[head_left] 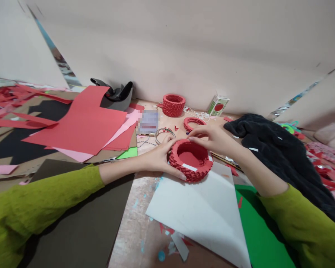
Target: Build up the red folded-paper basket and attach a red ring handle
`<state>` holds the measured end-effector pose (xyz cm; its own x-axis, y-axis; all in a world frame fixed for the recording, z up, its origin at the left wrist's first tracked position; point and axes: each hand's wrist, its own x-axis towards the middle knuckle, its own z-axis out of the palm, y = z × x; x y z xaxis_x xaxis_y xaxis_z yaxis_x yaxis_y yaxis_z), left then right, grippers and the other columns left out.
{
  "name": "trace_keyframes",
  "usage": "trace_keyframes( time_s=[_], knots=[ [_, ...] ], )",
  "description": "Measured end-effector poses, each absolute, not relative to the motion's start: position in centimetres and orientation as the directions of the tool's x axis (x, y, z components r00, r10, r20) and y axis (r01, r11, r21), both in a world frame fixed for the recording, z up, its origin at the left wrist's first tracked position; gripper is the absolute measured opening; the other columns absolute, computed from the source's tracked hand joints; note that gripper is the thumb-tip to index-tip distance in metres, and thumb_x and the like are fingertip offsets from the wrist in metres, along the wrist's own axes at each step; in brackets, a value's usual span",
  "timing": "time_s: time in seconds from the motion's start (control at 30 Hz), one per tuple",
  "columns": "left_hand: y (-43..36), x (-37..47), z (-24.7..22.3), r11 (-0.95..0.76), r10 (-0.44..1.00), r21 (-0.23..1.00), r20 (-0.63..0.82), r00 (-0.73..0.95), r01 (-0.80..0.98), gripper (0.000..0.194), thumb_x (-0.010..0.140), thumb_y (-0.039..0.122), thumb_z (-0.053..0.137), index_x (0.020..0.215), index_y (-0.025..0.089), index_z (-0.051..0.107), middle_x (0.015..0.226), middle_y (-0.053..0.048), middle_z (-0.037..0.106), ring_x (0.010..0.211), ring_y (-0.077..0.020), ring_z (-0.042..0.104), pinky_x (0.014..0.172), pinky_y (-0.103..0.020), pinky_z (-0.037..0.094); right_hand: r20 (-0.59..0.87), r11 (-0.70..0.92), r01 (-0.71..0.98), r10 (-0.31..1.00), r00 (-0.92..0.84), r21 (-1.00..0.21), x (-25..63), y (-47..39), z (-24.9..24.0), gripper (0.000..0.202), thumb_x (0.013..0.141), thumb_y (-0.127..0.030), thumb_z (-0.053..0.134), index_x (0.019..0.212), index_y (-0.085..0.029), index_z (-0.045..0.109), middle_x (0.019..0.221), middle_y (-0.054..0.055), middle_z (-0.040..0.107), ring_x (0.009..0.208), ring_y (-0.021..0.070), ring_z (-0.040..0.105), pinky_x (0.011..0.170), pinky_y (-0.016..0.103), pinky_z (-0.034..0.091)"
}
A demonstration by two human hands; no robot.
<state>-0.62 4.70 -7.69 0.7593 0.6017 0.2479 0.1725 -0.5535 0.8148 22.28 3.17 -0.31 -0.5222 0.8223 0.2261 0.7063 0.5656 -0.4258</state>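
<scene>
Several red sheets (83, 126), well left of the red paper bowl (195, 175). Left hand (156, 158) curled firmly round the bowl's left wall. Behind it, a taller red ring (174, 108). Bowl apparently walled all round, floor in (white strips (190, 167) on its rim); anything left to add, impossible to tell. Right hand (219, 139) at its far rim, fingertips drawn together, pinch unclear.

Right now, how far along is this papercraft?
The tall red paper ring by the wall looks built. In hand is a red paper bowl, floor in place: left hand around it, right hand at its rim. Possibly left: the low red paper ring, lying separate behind.
</scene>
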Motion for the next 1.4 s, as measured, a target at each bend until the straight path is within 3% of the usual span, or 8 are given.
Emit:
trace_keyframes(
  time_s=[0.2, 0.43, 0.57, 0.7, 0.93, 1.23, 1.4],
  knots=[
    [4.8, -0.6, -7.7, -0.569, 0.592, 0.805, 0.263, 0.762, 0.165, 0.104, 0.050, 0.046, 0.090, 0.140, 0.031, 0.040, 0.127, -0.008, 0.044, 0.125, -0.0323, 0.046, 0.106, -0.053, 0.041, 0.112, 0.351, 0.634, 0.916, -0.386, -0.689, 22.6, 3.9, -0.9, 0.020, 0.084, -0.037, 0.065, 0.089, -0.019, 0.073, 0.090, 0.005, 0.074, 0.084, 0.0191, 0.066, 0.074, 0.032, 0.050],
    [4.6, -0.6, -7.6, -0.545, 0.603, 0.826, 0.268, 0.752, 0.142, 0.101, 0.051, 0.048, 0.089, 0.139, 0.030, 0.043, 0.128, -0.008, 0.048, 0.123, -0.0323, 0.048, 0.104, -0.053, 0.042, -0.013, 0.090, 0.493, 0.979, -0.202, -0.865, 21.3, 3.3, -1.7, 0.016, 0.074, -0.033, 0.077, 0.079, -0.019, 0.071, 0.083, 0.004, 0.073, 0.079, 0.0181, 0.067, 0.070, 0.029, 0.053],
    [4.4, -0.6, -7.4, -0.537, 0.603, 0.830, 0.255, 0.756, 0.149, 0.102, 0.051, 0.049, 0.089, 0.140, 0.031, 0.041, 0.129, -0.008, 0.046, 0.125, -0.0318, 0.047, 0.105, -0.052, 0.042, -0.118, -0.069, 0.307, 0.982, -0.146, -0.949, 21.4, 3.3, -2.2, 0.015, 0.070, -0.028, 0.081, 0.078, -0.019, 0.071, 0.083, 0.004, 0.073, 0.077, 0.0179, 0.068, 0.072, 0.029, 0.056],
    [4.3, -0.6, -7.1, -0.525, 0.614, 0.831, 0.221, 0.758, 0.183, 0.105, 0.051, 0.050, 0.088, 0.142, 0.031, 0.039, 0.130, -0.008, 0.045, 0.126, -0.0320, 0.046, 0.107, -0.052, 0.040, -0.161, -0.096, 0.268, 0.960, -0.229, -0.959, 22.2, 4.0, -2.5, 0.019, 0.067, -0.026, 0.084, 0.082, -0.019, 0.076, 0.092, 0.006, 0.074, 0.086, 0.0197, 0.068, 0.080, 0.030, 0.056],
    [4.4, -0.7, -7.3, -0.546, 0.604, 0.817, 0.229, 0.763, 0.187, 0.104, 0.052, 0.050, 0.088, 0.141, 0.030, 0.039, 0.128, -0.008, 0.044, 0.125, -0.0319, 0.046, 0.106, -0.051, 0.041, -0.219, -0.192, 0.163, 0.961, -0.171, -0.968, 21.8, 3.8, -2.5, 0.016, 0.064, -0.021, 0.085, 0.075, -0.019, 0.073, 0.085, 0.005, 0.074, 0.077, 0.0175, 0.068, 0.075, 0.028, 0.057],
    [4.4, -0.6, -7.2, -0.534, 0.617, 0.820, 0.210, 0.758, 0.207, 0.106, 0.050, 0.053, 0.088, 0.141, 0.029, 0.039, 0.130, -0.009, 0.044, 0.125, -0.0325, 0.047, 0.106, -0.052, 0.041, -0.237, -0.213, 0.135, 0.953, -0.190, -0.968, 21.9, 3.8, -2.3, 0.017, 0.064, -0.019, 0.084, 0.075, -0.017, 0.072, 0.084, 0.006, 0.074, 0.075, 0.0168, 0.069, 0.072, 0.028, 0.058],
    [4.3, -0.7, -7.3, -0.529, 0.617, 0.827, 0.221, 0.755, 0.190, 0.106, 0.050, 0.051, 0.089, 0.141, 0.030, 0.040, 0.129, -0.008, 0.045, 0.124, -0.0329, 0.048, 0.105, -0.054, 0.041, -0.235, -0.186, 0.224, 0.947, -0.220, -0.957, 21.7, 3.7, -2.2, 0.013, 0.068, -0.020, 0.082, 0.075, -0.019, 0.071, 0.087, 0.006, 0.074, 0.080, 0.0173, 0.069, 0.073, 0.027, 0.057]
  ],
)
